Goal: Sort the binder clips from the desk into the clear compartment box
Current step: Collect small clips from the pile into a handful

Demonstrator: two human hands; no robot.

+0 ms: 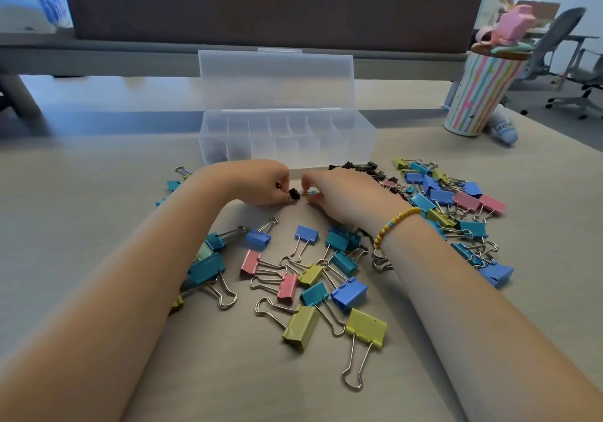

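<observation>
A clear compartment box (357, 142) stands open on the desk, lid upright; dark clips show in its leftmost cells. Just in front of it my left hand (257, 181) pinches a small black binder clip (294, 193) between its fingertips. My right hand (339, 195), with a beaded bracelet at the wrist, has its fingers on a small blue clip (314, 192) right beside the black one. Several coloured binder clips (326, 284) lie scattered below my hands, another heap (456, 203) lies to the right, and small black clips (362, 167) sit by the box's front right.
A striped cup (479, 92) with a pink figure lid stands at the back right, with a small white-blue object (504, 129) lying beside it. A dark partition (261, 4) runs behind the box. Office chairs (554, 49) stand beyond the desk's right edge.
</observation>
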